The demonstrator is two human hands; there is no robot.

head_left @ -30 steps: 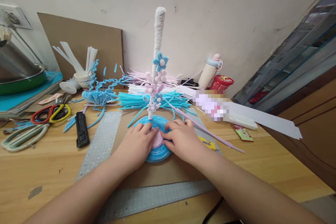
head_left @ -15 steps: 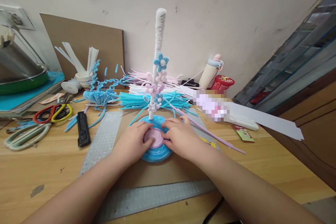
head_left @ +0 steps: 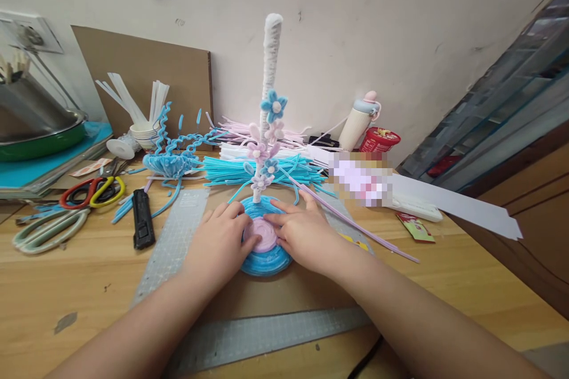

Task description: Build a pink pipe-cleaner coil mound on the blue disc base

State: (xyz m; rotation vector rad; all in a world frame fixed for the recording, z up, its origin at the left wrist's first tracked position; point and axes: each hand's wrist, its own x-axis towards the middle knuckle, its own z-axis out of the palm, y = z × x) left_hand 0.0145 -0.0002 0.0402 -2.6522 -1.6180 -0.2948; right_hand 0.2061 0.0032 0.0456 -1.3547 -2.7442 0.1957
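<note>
A round base of coiled blue pipe cleaners point(head_left: 265, 265) lies on brown cardboard, a pink pipe-cleaner coil point(head_left: 263, 235) at its centre. My left hand point(head_left: 221, 237) bends over the left side, thumb and fingertips closed against the pink coil's edge. From the right, my right hand point(head_left: 304, 228) rests on the base with fingers stretched and apart, some tips touching the pink coil. Behind them rises a white wrapped post point(head_left: 271, 56), carrying a blue flower point(head_left: 274, 106) and several smaller pink, lilac and blue ones. My left palm's underside is hidden.
Blue pipe cleaners point(head_left: 262, 172) lie bundled behind the post. Scissors point(head_left: 91, 192) and a black utility knife point(head_left: 143, 219) are at left, near a fuzzy blue piece with curly strands point(head_left: 171, 163). A grey cutting mat point(head_left: 173, 237) lies under the cardboard point(head_left: 249, 302). A bottle point(head_left: 358, 121) stands at back right.
My right fingers have spread further, with one stretched forward over the blue rim. My left fingers have drawn in a little. The base and post have stayed put; the view has shifted slightly.
</note>
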